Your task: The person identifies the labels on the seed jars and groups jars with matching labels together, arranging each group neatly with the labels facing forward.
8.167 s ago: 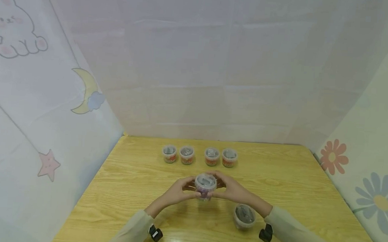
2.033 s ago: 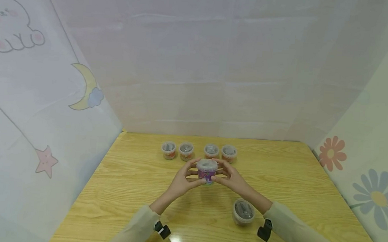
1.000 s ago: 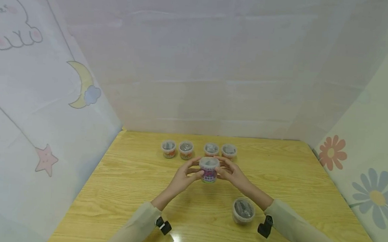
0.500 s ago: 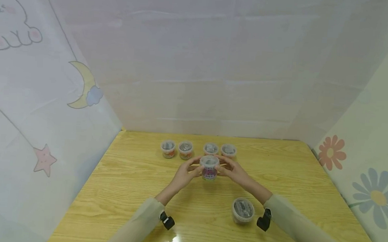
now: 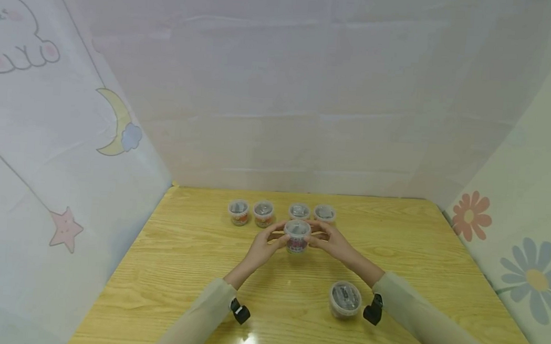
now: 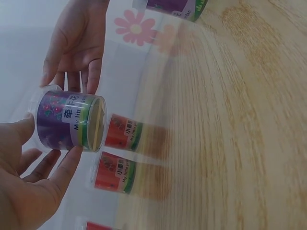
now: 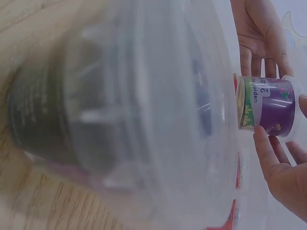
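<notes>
Both hands hold a small clear plastic tub (image 5: 297,237) above the wooden table, lid upward. It has a purple label with flowers and writing, plain in the left wrist view. My left hand (image 5: 261,249) grips it from the left with thumb and fingertips. From the right, my right hand (image 5: 331,244) grips it likewise. A second lidded tub (image 5: 345,300) stands on the table near my right wrist. In the right wrist view this second tub (image 7: 124,110) fills the foreground, blurred, while the held tub (image 7: 271,105) shows behind it between both hands.
Several red-labelled tubs stand in a row toward the table's back, such as the leftmost tub (image 5: 239,213). The held tub partly covers the right pair. The wooden table (image 5: 179,271) is bounded by printed cloth walls (image 5: 290,88) behind and at both sides.
Since the oldest frame, both hands have moved the purple-labelled tub away from the body, nearer the back row. Its tilt has changed slightly in the last two seconds. The second tub stays put.
</notes>
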Motion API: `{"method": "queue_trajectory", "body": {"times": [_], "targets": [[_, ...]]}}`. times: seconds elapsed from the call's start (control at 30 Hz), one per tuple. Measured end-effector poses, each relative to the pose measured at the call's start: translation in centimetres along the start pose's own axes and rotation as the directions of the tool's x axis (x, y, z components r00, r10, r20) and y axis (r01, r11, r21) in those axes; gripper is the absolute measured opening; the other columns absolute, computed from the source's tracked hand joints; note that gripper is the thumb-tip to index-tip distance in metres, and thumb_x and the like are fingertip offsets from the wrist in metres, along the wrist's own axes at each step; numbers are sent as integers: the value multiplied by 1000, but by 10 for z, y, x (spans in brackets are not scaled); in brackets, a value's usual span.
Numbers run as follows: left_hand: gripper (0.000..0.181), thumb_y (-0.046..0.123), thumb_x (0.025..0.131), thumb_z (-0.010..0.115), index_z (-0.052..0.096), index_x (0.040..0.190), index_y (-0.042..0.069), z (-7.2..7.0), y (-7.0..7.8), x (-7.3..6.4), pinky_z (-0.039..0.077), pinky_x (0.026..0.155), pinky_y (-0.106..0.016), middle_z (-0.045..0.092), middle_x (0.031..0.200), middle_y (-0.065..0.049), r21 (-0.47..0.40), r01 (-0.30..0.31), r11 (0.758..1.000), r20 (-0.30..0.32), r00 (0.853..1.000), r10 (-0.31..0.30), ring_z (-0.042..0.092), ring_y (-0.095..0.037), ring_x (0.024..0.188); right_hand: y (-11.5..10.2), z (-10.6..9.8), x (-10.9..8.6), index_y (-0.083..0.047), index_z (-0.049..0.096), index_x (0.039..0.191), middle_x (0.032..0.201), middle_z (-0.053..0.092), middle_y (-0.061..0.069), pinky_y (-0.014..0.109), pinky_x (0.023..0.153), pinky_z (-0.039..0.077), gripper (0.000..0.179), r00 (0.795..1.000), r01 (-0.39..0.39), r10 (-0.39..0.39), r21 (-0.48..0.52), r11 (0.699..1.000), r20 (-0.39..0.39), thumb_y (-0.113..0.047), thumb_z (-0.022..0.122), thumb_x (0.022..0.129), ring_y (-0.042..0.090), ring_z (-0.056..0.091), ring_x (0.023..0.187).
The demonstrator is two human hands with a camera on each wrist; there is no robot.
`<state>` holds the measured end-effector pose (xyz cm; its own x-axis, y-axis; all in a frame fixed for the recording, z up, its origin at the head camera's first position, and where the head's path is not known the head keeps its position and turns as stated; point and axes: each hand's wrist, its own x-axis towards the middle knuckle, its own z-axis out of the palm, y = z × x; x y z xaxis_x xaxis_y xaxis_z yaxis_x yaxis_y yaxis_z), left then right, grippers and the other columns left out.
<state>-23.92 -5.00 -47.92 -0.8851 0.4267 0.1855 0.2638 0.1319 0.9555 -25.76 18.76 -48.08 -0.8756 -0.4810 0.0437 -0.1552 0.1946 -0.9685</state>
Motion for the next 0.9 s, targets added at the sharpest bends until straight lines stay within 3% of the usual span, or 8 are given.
{"method": "queue_trajectory", "body": {"times": [0.33, 0.53, 0.7, 0.9], "targets": [[50, 10, 93, 56, 39, 138, -3, 1, -8, 2, 51, 90, -36, 46, 132, -24, 29, -24, 999, -8, 1000, 25, 49, -43, 116, 9, 0, 3, -7, 48, 132, 120, 54, 18, 39, 85, 53, 52, 998, 5, -17, -184, 983, -64, -24, 66, 87, 32, 58, 105], [49, 10, 93, 57, 40, 136, -6, 3, -13, 2, 51, 89, -39, 47, 131, -26, 54, -31, 998, -21, 999, 32, 50, -43, 115, 16, -2, 5, -6, 49, 129, 119, 55, 17, 38, 85, 53, 47, 998, 21, -32, -187, 982, -55, -21, 66, 87, 32, 59, 104], [49, 9, 93, 57, 39, 137, -5, 5, -16, 3, 52, 87, -37, 45, 131, -27, 2, 7, 1000, -20, 1000, -7, 50, -45, 114, 22, -3, 6, -4, 48, 129, 120, 54, 20, 38, 85, 53, 48, 999, 14, -21, -162, 987, -43, -19, 65, 88, 36, 58, 105], [49, 8, 92, 57, 39, 137, -4, 6, -18, 4, 52, 88, -36, 45, 132, -27, 2, 17, 1000, -26, 1000, -17, 50, -44, 115, 25, -2, 7, 1, 46, 130, 121, 52, 24, 39, 86, 53, 49, 999, 33, -39, -152, 988, -33, -16, 64, 88, 41, 57, 106]]}}
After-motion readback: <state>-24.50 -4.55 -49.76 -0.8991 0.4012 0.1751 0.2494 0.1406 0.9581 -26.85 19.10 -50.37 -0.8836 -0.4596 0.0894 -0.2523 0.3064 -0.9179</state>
